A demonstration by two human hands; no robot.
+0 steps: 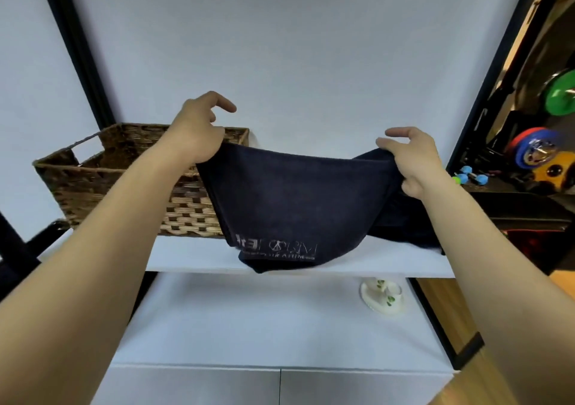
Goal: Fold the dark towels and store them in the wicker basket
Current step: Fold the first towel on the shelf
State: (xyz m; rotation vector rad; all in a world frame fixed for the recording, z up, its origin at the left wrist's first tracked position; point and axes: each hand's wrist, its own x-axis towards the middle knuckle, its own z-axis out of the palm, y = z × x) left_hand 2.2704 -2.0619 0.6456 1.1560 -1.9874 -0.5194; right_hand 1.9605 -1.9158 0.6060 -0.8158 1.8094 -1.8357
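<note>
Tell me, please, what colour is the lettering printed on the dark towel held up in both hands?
Pale grey-white lettering on the dark navy towel, seen in the head view.

The towel is dark navy cloth, matt and slightly nappy, with pale printed lettering. Left of it, the basket is rough woven brown wicker. Under both, the shelf looks smooth, matt white.

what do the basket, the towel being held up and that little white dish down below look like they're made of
Wicker basket: woven natural fibre, likely rattan or seagrass, matte; brown and tan strands make a checker weave.
Dark towel: soft navy cloth, probably cotton terry; it sags between the left hand and right hand and bears a pale printed logo.
White dish: seemingly glazed ceramic, glossy, with green motifs; plastic is possible.
</note>
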